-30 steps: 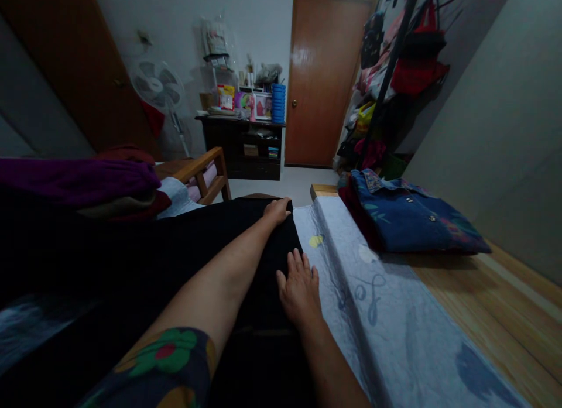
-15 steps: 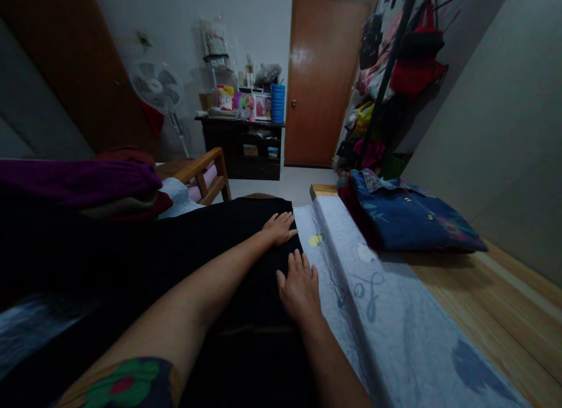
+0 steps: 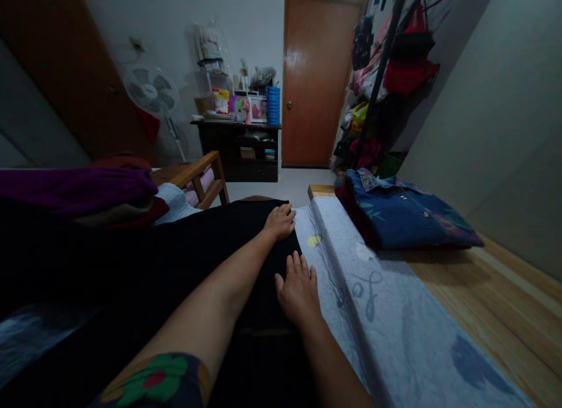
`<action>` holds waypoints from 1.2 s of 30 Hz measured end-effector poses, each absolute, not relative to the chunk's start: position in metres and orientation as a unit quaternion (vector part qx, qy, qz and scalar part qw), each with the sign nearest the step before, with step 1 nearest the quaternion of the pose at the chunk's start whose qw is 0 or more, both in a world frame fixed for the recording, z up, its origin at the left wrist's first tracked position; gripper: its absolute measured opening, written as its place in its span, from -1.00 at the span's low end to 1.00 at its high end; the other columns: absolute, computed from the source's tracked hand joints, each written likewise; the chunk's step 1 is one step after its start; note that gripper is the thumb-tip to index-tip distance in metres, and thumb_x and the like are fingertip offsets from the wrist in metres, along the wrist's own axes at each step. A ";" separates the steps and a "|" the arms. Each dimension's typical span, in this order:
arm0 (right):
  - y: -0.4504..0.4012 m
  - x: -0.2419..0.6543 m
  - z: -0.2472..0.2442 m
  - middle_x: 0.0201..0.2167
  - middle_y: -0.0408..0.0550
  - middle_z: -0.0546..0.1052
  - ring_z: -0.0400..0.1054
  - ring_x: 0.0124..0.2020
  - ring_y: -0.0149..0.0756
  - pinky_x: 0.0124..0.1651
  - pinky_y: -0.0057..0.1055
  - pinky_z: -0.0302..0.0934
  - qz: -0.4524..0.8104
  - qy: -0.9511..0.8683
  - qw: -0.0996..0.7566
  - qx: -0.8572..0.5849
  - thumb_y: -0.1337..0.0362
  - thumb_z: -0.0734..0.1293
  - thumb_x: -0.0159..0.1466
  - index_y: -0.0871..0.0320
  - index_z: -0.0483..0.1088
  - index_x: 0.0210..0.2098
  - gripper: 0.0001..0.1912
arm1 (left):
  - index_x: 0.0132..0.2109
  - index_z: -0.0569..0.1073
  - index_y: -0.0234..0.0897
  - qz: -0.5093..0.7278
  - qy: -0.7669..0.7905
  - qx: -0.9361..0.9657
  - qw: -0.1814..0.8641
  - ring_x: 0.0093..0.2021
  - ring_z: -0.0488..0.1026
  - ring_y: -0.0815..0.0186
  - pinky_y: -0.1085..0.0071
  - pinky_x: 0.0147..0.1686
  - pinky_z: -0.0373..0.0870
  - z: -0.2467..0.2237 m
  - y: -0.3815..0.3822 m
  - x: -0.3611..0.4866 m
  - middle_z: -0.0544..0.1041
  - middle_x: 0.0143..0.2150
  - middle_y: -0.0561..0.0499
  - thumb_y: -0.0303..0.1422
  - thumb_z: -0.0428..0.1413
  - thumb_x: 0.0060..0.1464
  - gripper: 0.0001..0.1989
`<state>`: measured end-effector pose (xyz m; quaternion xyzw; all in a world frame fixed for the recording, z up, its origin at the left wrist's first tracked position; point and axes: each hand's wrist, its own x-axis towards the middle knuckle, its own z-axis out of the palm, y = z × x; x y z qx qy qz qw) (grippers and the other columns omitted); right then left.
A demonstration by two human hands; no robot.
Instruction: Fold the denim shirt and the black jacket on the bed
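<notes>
A black garment (image 3: 206, 232) lies spread across the bed; towards the left it parts into two strips like trouser legs. My left hand (image 3: 280, 222) rests on its far right corner, the fingers lying over the edge. Nearer to me, my right hand (image 3: 299, 288) lies flat at the same right edge, fingers spread, partly over the pale bedcover (image 3: 333, 267). Both hands press on the cloth without gripping it. The garment's near part is too dark to make out.
On the wooden boards (image 3: 443, 273) at right sits a folded blue denim shirt (image 3: 408, 212) on dark red cloth. Purple clothing (image 3: 79, 188) is piled at left, near a wooden armrest (image 3: 197, 174). Beyond stand a fan (image 3: 151, 92), a dark cabinet (image 3: 237, 150) and a door (image 3: 322, 80).
My left hand has turned slightly, its fingers now bent further over the garment's right edge, and the left forearm has shifted right. My right hand stays almost in place. The view has moved slightly.
</notes>
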<state>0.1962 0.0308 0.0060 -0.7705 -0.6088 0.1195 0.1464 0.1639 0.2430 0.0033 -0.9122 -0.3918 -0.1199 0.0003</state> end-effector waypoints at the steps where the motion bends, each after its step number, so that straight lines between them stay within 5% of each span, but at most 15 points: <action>1: 0.031 0.196 0.006 0.39 0.05 -0.07 -0.25 0.40 -0.05 0.33 0.01 -0.32 0.119 -0.609 0.147 -0.771 0.04 0.05 0.33 0.23 0.01 0.35 -0.33 | 0.23 0.26 -0.13 -0.140 -0.409 -0.901 0.011 0.37 -0.11 0.06 0.13 0.30 -0.14 0.005 0.241 0.163 0.01 0.40 -0.10 -0.19 -0.07 0.21 -0.53; 9: 0.030 0.196 0.007 0.39 0.05 -0.07 -0.26 0.40 -0.07 0.34 -0.01 -0.34 0.117 -0.613 0.145 -0.768 0.03 0.04 0.34 0.23 0.02 0.35 -0.33 | 0.25 0.25 -0.04 -0.088 -0.489 -0.866 -0.056 0.24 0.16 0.01 0.09 0.13 0.17 0.008 0.270 0.169 0.18 0.31 -0.10 -0.14 -0.04 0.18 -0.50; 15: 0.031 0.196 0.008 0.40 0.05 -0.09 -0.27 0.40 -0.07 0.34 0.01 -0.35 0.126 -0.609 0.148 -0.769 0.04 0.06 0.33 0.26 0.00 0.35 -0.32 | 0.29 0.18 -0.04 -0.052 -0.470 -0.880 -0.053 0.34 0.00 -0.02 -0.15 0.24 -0.14 0.008 0.273 0.169 0.07 0.40 -0.03 -0.12 -0.15 0.25 -0.50; 20: 0.030 0.196 0.008 0.40 0.06 -0.08 -0.28 0.40 -0.07 0.34 -0.02 -0.37 0.126 -0.609 0.152 -0.768 0.04 0.07 0.33 0.27 0.00 0.35 -0.32 | 0.35 0.05 -0.22 -0.054 -0.472 -0.880 -0.024 0.41 -0.25 0.02 -0.08 0.29 -0.33 0.018 0.252 0.162 -0.12 0.44 -0.15 -0.22 -0.14 0.25 -0.44; 27: 0.030 0.196 0.006 0.39 0.08 -0.06 -0.24 0.39 -0.06 0.34 -0.01 -0.34 0.113 -0.611 0.158 -0.768 0.05 0.07 0.33 0.29 0.02 0.34 -0.32 | 0.30 0.17 -0.25 -0.007 -0.412 -0.908 -0.076 0.39 -0.04 0.10 0.09 0.27 -0.04 0.011 0.212 0.148 0.07 0.40 -0.16 -0.14 -0.11 0.23 -0.45; 33: 0.030 0.195 0.005 0.39 0.09 -0.06 -0.25 0.39 -0.06 0.33 -0.01 -0.33 0.112 -0.609 0.163 -0.768 0.05 0.07 0.33 0.31 0.01 0.34 -0.31 | 0.36 0.03 -0.26 -0.022 -0.412 -0.907 -0.086 0.42 -0.17 0.14 0.06 0.32 -0.20 0.005 0.203 0.147 -0.08 0.43 -0.14 -0.13 -0.20 0.27 -0.41; 36: 0.030 0.196 0.005 0.39 0.12 -0.05 -0.23 0.39 -0.06 0.33 -0.03 -0.32 0.112 -0.610 0.163 -0.768 0.05 0.07 0.32 0.32 0.02 0.33 -0.31 | 0.34 0.07 -0.29 -0.001 -0.415 -0.904 -0.101 0.40 -0.11 0.10 0.05 0.30 -0.11 0.016 0.198 0.147 -0.03 0.42 -0.19 -0.19 -0.14 0.26 -0.43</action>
